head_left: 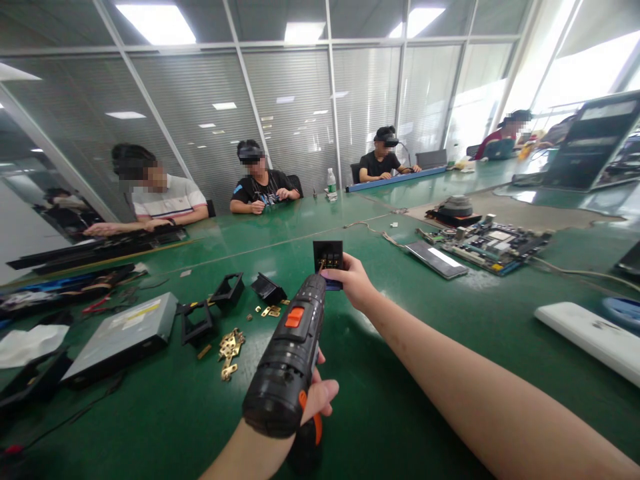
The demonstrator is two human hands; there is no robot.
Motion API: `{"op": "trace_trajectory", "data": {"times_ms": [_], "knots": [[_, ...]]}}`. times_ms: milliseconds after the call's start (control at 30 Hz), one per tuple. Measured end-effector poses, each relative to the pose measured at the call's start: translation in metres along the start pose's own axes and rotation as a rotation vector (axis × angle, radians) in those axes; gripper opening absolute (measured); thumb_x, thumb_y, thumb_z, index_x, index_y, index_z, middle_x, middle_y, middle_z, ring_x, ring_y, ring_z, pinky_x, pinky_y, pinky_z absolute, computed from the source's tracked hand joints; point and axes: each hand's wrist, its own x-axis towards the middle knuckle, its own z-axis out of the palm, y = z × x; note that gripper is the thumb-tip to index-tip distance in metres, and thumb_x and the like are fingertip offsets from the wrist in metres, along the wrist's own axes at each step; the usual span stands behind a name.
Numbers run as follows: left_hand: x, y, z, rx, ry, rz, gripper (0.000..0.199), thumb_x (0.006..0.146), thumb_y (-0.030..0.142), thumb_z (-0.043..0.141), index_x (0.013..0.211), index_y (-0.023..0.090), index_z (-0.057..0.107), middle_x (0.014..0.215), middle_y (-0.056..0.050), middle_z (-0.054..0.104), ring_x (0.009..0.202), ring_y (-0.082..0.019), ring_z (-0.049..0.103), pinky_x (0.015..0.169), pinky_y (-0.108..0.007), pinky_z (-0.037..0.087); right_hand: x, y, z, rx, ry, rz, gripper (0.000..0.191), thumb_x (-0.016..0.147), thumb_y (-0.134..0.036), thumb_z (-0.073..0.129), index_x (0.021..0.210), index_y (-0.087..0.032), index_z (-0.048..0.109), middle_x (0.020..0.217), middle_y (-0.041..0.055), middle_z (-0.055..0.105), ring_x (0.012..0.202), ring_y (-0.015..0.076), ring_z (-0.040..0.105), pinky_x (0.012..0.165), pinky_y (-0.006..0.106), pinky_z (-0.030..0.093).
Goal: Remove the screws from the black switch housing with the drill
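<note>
My left hand (320, 397) is wrapped round the handle of a black cordless drill (287, 353) with an orange switch on top. The drill points away from me, and its bit meets the face of a small black square plastic part (327, 249). My right hand (354, 283) grips that part upright by its right edge, thumb across the front. Brass-coloured fittings show on the part's face, too small to make out fully. Left of the drill lie loose brass plates (231, 347) and several black plastic frames (227, 291).
A silver optical drive (123, 333) lies on the green table (400, 413) to the left. At right are a circuit board (500, 243), a flat grey module (436, 259) and a white bar (590, 337). Several people sit across the table. A bottle (331, 183) stands at the far edge.
</note>
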Motion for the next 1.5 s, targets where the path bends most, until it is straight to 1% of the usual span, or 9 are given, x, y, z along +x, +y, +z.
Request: {"op": "trace_trajectory", "data": {"times_ms": [233,433,633,800,933,1100,1267,1400,1500], "knots": [[0.0018,-0.0053,-0.0034,0.018,0.014,-0.01,0.029,0.071,0.029,0.085,0.093,0.02,0.069,0.07,0.003,0.068,0.06,-0.016,0.067,0.063,-0.031,0.057,0.0012,0.002,-0.0011,-0.009,-0.003,-0.002,0.042,0.055,-0.031,0.091,0.09,-0.018,0.073,0.087,0.0016,0.075,0.081,0.0206,0.066,0.081,0.036,0.052],[0.0055,-0.0078,-0.0087,0.037,-0.045,-0.021,0.029,0.073,0.029,0.085,0.093,0.019,0.066,0.071,0.004,0.069,0.06,-0.017,0.069,0.064,-0.032,0.059,0.0006,0.0003,-0.0005,0.003,0.001,0.005,0.041,0.054,-0.03,0.091,0.089,-0.018,0.073,0.085,0.0015,0.075,0.079,0.0204,0.066,0.08,0.036,0.052],[0.0013,-0.001,-0.0032,0.051,-0.018,0.014,0.03,0.074,0.028,0.083,0.097,0.019,0.066,0.068,0.005,0.066,0.058,-0.016,0.067,0.064,-0.032,0.057,-0.0003,-0.0007,0.0005,0.014,0.01,-0.001,0.041,0.053,-0.029,0.091,0.089,-0.018,0.074,0.086,0.001,0.076,0.08,0.0201,0.067,0.08,0.035,0.053],[-0.0006,0.0,-0.0002,0.016,0.007,-0.021,0.027,0.071,0.027,0.084,0.09,0.018,0.066,0.069,0.005,0.066,0.058,-0.015,0.066,0.064,-0.031,0.057,-0.0003,-0.001,0.0002,0.013,0.001,0.0,0.041,0.053,-0.029,0.092,0.088,-0.018,0.074,0.085,0.0011,0.076,0.08,0.0201,0.067,0.08,0.036,0.052],[0.001,-0.0028,-0.0017,0.022,-0.007,0.0,0.032,0.072,0.028,0.083,0.097,0.019,0.066,0.067,0.006,0.066,0.058,-0.016,0.066,0.065,-0.032,0.057,-0.0004,-0.0006,0.0003,0.007,0.007,0.003,0.042,0.052,-0.029,0.091,0.089,-0.018,0.074,0.085,0.0012,0.076,0.079,0.0197,0.066,0.079,0.035,0.052],[0.0,0.0007,-0.0015,0.008,0.005,0.0,0.027,0.07,0.027,0.084,0.09,0.019,0.067,0.07,0.005,0.068,0.058,-0.015,0.069,0.064,-0.031,0.056,-0.0006,-0.0008,0.0007,0.02,0.005,0.0,0.042,0.052,-0.027,0.091,0.089,-0.017,0.075,0.084,0.0011,0.076,0.077,0.0195,0.066,0.078,0.035,0.052],[0.003,-0.001,-0.002,0.021,0.011,-0.004,0.03,0.069,0.026,0.083,0.093,0.019,0.066,0.064,0.006,0.068,0.055,-0.016,0.069,0.063,-0.031,0.057,-0.0013,0.0006,0.0003,0.006,0.009,0.002,0.042,0.054,-0.028,0.091,0.091,-0.017,0.075,0.086,0.0019,0.076,0.079,0.0202,0.067,0.079,0.036,0.052],[0.0077,-0.0056,-0.0036,0.028,-0.024,-0.009,0.027,0.067,0.026,0.083,0.084,0.02,0.063,0.06,0.007,0.066,0.052,-0.015,0.069,0.059,-0.03,0.056,-0.0009,0.003,-0.0013,0.004,0.0,0.002,0.043,0.055,-0.028,0.091,0.094,-0.018,0.075,0.089,0.0025,0.077,0.082,0.0214,0.068,0.08,0.036,0.053],[0.0087,-0.0074,-0.0048,0.058,-0.026,0.016,0.026,0.07,0.025,0.082,0.086,0.02,0.062,0.059,0.007,0.067,0.052,-0.016,0.069,0.058,-0.029,0.055,-0.0005,0.0037,-0.0015,0.006,0.001,0.003,0.043,0.056,-0.029,0.091,0.094,-0.017,0.074,0.088,0.0027,0.077,0.081,0.0211,0.068,0.079,0.036,0.053]]}}
